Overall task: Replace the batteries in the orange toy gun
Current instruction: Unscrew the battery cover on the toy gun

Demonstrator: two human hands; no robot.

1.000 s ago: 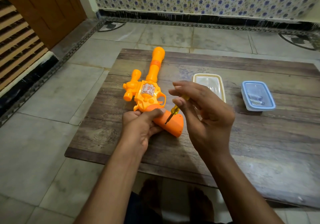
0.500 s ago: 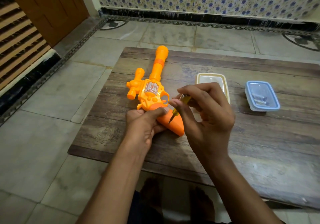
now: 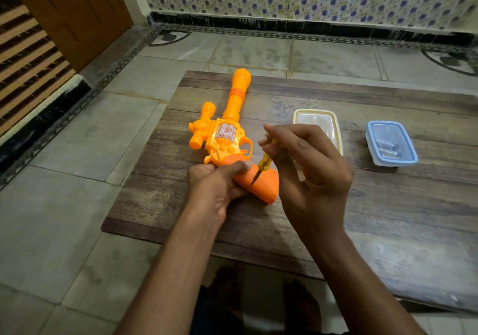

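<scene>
The orange toy gun (image 3: 225,135) lies flat on the low wooden table (image 3: 388,205), barrel pointing away from me. My left hand (image 3: 214,187) grips the gun's handle from the left, thumb lying across its top. My right hand (image 3: 310,169) pinches a small yellow-handled screwdriver (image 3: 263,162), whose dark tip touches the handle's side. Small batteries show faintly inside the blue-lidded box (image 3: 390,143).
An open cream plastic container (image 3: 333,120) stands behind my right hand, partly hidden. The blue-lidded box sits to its right. Tiled floor surrounds the table, with a wooden door at far left and a patterned wall behind. My feet show below the table's near edge.
The camera view shifted slightly. The screwdriver stays on the handle while my right-hand fingers change their hold on it. The left hand and gun have not moved.
</scene>
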